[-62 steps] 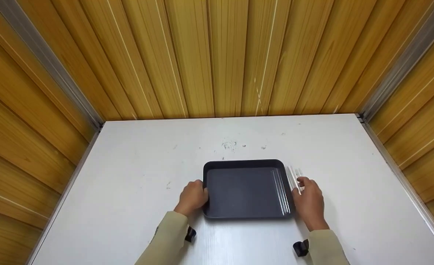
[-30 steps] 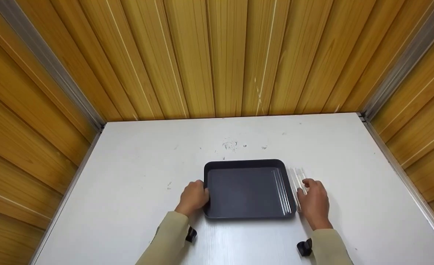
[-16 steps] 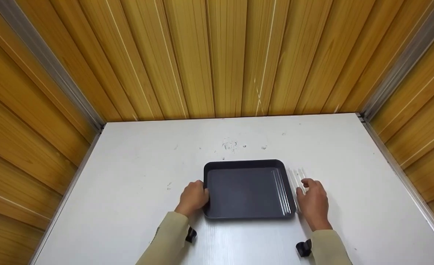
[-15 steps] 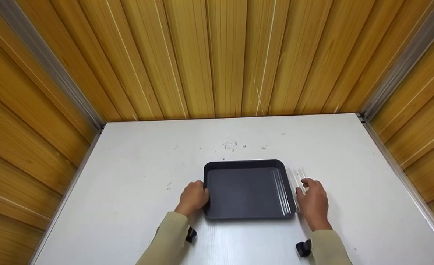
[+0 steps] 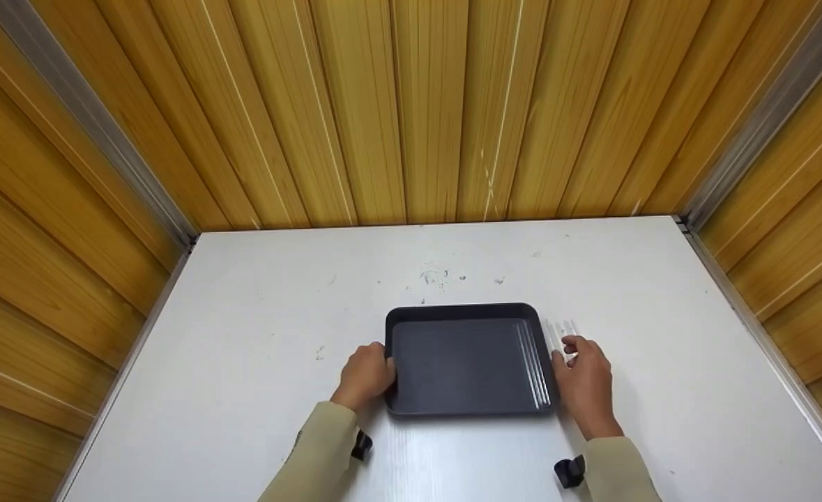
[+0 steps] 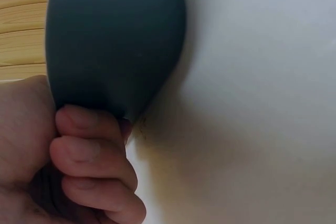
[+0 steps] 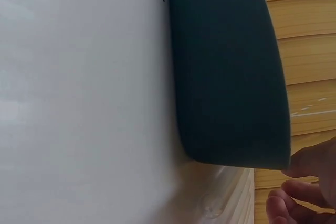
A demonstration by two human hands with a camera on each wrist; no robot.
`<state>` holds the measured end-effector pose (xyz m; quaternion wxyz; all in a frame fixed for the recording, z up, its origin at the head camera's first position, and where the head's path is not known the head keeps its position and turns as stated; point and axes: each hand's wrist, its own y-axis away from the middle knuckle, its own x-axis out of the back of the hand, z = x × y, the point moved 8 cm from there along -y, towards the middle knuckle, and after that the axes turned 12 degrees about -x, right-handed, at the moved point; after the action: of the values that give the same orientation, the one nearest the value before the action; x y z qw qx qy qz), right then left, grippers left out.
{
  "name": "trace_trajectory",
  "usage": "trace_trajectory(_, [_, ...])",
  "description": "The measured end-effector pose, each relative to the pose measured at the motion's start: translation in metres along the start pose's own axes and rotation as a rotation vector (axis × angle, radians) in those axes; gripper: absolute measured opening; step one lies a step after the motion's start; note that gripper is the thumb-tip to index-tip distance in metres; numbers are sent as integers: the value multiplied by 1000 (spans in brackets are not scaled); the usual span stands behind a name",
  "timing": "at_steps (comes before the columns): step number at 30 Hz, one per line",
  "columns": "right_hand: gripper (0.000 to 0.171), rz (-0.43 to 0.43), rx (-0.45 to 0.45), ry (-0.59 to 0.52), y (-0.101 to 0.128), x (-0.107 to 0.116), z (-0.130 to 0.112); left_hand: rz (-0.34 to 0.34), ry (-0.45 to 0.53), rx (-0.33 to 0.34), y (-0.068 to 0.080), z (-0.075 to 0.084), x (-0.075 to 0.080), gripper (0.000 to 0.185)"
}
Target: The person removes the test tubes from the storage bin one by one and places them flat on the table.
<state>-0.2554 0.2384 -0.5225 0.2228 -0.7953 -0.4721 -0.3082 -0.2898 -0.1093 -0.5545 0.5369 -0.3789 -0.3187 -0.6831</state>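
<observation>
A dark grey rectangular tray (image 5: pixel 459 366) sits on the white table in the head view. My left hand (image 5: pixel 367 375) grips its left side; the left wrist view shows the fingers (image 6: pixel 94 158) curled at the tray's wall. Beside the tray's right side is my right hand (image 5: pixel 585 383), fingers loosely bent, thumb close to the rim. Several clear rod-like things (image 5: pixel 556 335) lie there on the table, partly hidden by this hand. Bright parallel lines (image 5: pixel 533 366) run inside the tray's right side; I cannot tell whether they are clear rods or reflections.
The white table (image 5: pixel 278 314) has small dark marks (image 5: pixel 435 277) behind the tray. Yellow wood-patterned panels (image 5: pixel 424 111) with metal corner posts (image 5: pixel 97 118) enclose it at the back and both sides.
My right hand first shifted slightly right, away from the tray, then came back left to the tray's right edge. The left hand and tray have not visibly moved.
</observation>
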Motion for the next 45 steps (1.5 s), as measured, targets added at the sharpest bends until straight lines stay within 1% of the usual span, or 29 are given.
trace_trajectory(8, [25,-25,4,-13,1,-2,-6,5,-7,1,-1,0,0,21])
trace_trajectory(13, [26,-85,7,-8,3,-6,-10,22,-10,-3,0,0,2,20])
trace_trajectory(18, [27,-117,20,0,6,-9,-16,11,3,16,1,-1,1,22])
trace_trajectory(25, [26,-100,46,1,9,-8,-23,0,13,18,1,-1,0,22])
trace_trajectory(32, [24,-88,103,3,13,-13,-29,-6,11,16,0,-2,-2,22])
trace_trajectory(37, [24,-83,133,44,17,-18,-35,-7,12,24,0,-2,-2,23])
trace_trajectory(43, [35,-158,174,123,29,-26,-48,-6,10,26,1,-1,0,22])
trace_trajectory(45, [37,-169,187,152,32,-27,-52,-5,13,23,1,-1,0,22])
